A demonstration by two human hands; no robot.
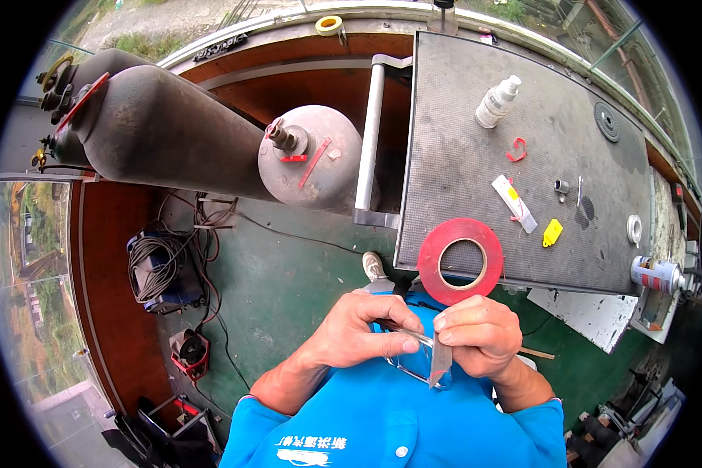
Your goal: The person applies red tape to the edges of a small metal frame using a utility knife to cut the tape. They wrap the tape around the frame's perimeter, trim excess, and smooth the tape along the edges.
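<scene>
My left hand (370, 327) grips a small clear, glossy frame-like part (409, 370) in front of the blue shirt. Between the fingertips of my right hand (481, 334) is a flat grey metal blade (441, 364), pointing down across the right end of that part. A thin red strip or line shows near the blade's lower tip. Just beyond my right hand, a large roll of red-backed tape (430, 266) overhangs the front edge of the cart top (450, 169). My fingers hide some of the frame-like part and the blade's upper end.
On the cart top are a white spray bottle (494, 105), a red tape scrap (518, 150), a translucent plastic piece (513, 203), a yellow tag (553, 233), a socket (560, 186) and a black disc (606, 121). An aerosol can (655, 274) lies at right. Gas cylinders (169, 128) stand left, cables (161, 269) below.
</scene>
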